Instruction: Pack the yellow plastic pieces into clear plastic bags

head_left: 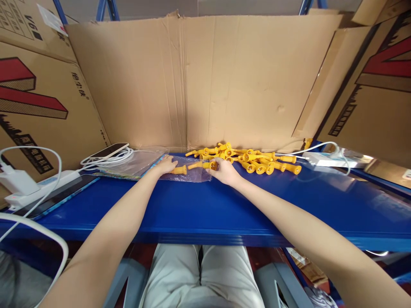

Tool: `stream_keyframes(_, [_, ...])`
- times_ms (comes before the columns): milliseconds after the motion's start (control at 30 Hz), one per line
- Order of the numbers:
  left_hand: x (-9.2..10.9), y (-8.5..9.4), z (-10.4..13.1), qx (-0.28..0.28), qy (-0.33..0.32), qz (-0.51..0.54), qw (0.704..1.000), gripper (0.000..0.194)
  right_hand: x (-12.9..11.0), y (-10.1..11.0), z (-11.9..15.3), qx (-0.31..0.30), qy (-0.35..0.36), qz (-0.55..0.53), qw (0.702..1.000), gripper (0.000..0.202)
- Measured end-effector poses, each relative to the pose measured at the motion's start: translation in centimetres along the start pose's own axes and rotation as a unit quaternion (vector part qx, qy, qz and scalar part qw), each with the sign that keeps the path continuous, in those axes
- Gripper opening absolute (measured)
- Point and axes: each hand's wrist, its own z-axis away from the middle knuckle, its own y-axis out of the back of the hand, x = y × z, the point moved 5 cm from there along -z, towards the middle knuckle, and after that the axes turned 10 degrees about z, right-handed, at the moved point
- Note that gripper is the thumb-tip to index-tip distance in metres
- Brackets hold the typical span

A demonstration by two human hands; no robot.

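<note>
My left hand (167, 164) lies on a clear plastic bag (194, 174), its fingers closed at the bag's edge. A yellow plastic piece (180, 170) sits inside the bag, just right of those fingers. My right hand (225, 172) pinches another yellow plastic piece with a flared, cup-like end (210, 165) at the bag's right side; its thin end points left toward the bag. Behind and right of this hand is a loose pile of several similar yellow pieces (257, 160). The fingertips of my left hand are partly hidden.
A blue shelf (192, 209) carries everything, with a tall cardboard panel (250, 81) behind. More flat clear bags (141, 162) lie at left, beside a phone (109, 152), white cables and a dark tablet (64, 194). White power strips (334, 160) stand on the right and left.
</note>
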Motion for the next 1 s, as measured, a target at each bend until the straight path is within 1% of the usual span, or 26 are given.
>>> stream_keyframes(100, [0.1, 0.0, 0.1, -0.003, -0.004, 0.003, 1.000, 0.056, -0.2, -0.1, 0.1, 0.006, 0.004, 0.000, 1.000, 0.021])
stream_keyframes(267, [0.6, 0.0, 0.4, -0.026, -0.007, 0.005, 1.000, 0.059, -0.8, -0.5, 0.3, -0.005, 0.055, -0.065, 0.996, 0.027])
stream_keyframes(467, [1.3, 0.1, 1.0, -0.044, -0.014, -0.001, 0.999, 0.059, -0.2, -1.2, 0.0, -0.026, 0.075, -0.131, 0.988, 0.029])
stream_keyframes(567, [1.9, 0.1, 1.6, -0.062, -0.013, 0.017, 0.998, 0.058, -0.1, -1.5, 0.0, -0.040, 0.076, -0.140, 0.986, 0.032])
stream_keyframes(633, [2.4, 0.1, 2.2, -0.077, -0.015, 0.054, 0.995, 0.056, -0.2, -1.5, 0.1, -0.030, 0.077, -0.120, 0.989, 0.035])
stream_keyframes(700, [2.9, 0.0, 2.8, -0.093, -0.013, 0.122, 0.988, 0.054, -0.5, -1.3, 0.2, -0.015, 0.092, -0.088, 0.992, 0.037])
stream_keyframes(833, [3.6, -0.3, 3.5, -0.111, 0.022, 0.267, 0.957, 0.056, -1.1, -1.2, 0.1, -0.005, 0.138, -0.031, 0.990, 0.039])
stream_keyframes(933, [4.3, -0.4, 3.7, -0.122, 0.020, 0.303, 0.945, 0.056, -1.1, -1.4, -0.3, -0.001, 0.151, -0.012, 0.988, 0.036])
stream_keyframes(1000, [4.9, -0.2, 3.7, -0.120, 0.002, 0.303, 0.945, 0.056, -0.9, -1.5, -0.6, 0.003, 0.137, -0.017, 0.990, 0.033])
